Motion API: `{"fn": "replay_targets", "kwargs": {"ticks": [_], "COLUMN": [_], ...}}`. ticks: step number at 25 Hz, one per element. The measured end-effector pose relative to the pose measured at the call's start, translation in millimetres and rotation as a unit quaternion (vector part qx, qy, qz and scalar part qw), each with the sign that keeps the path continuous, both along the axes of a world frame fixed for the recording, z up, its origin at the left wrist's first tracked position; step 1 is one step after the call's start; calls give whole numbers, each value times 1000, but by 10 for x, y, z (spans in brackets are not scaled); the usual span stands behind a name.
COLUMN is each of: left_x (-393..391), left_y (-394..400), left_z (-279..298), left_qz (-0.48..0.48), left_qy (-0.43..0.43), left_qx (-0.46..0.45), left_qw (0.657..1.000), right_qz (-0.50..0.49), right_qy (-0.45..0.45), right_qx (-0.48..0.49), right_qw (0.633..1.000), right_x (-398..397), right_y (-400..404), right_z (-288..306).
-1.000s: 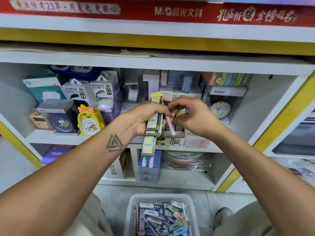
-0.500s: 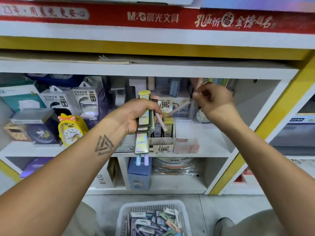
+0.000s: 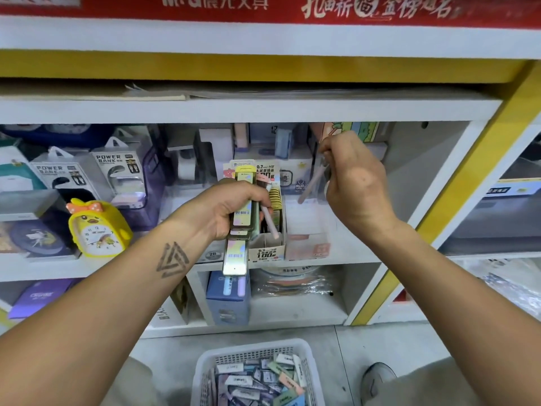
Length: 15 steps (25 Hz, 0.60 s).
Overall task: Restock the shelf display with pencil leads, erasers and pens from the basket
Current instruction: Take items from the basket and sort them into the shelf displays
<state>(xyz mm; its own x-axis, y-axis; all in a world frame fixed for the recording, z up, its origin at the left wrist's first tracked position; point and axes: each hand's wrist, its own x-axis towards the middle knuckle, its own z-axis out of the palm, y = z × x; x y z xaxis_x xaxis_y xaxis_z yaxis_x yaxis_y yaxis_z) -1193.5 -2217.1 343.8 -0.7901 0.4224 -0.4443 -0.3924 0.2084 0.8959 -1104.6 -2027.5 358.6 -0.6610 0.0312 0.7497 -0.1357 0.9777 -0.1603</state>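
Two hands up at the shelf (image 3: 292, 111), both loaded. Left hand (image 3: 228, 212): fingers curled tight round a fanned stack of carded packs (image 3: 241, 227), plus one pink pen (image 3: 270, 221) wedged at the fingertips, tip hanging over the open 0.7 HB lead display box (image 3: 269, 244). Right hand (image 3: 355, 183): thumb and fingers pinching a second pink pen (image 3: 311, 183) by its top end, barrel blurred and angled down toward the clear holder (image 3: 307, 227) just right of the lead box; not yet seated. Basket (image 3: 254, 373) on the floor below, loaded with erasers and small packs.

Risks, judged:
- wedged pen barely held, likely to slip into the lead box or down to the floor
- fanned stack loosely aligned, lowest pack sticking out, could slide free
- pen entering holder at a slant, could catch the rim or tip it
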Motion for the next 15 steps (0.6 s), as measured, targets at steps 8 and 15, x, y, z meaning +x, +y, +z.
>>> {"fn": "replay_targets", "kwargs": {"ticks": [8,15], "left_x": [42,6], "left_y": [2,-77], "left_z": [-14,-17], "left_qz": [26,22], "left_qy": [37,29], "left_qx": [-23,-27], "left_qw": [999,999], "right_qz": [119,10], "right_qy": [-192,-154], "right_qx": [-100,-177], "right_qw": [969,972], "right_x": [-9,-236], "right_y": [-154,85], "right_z": [-246,-177]}}
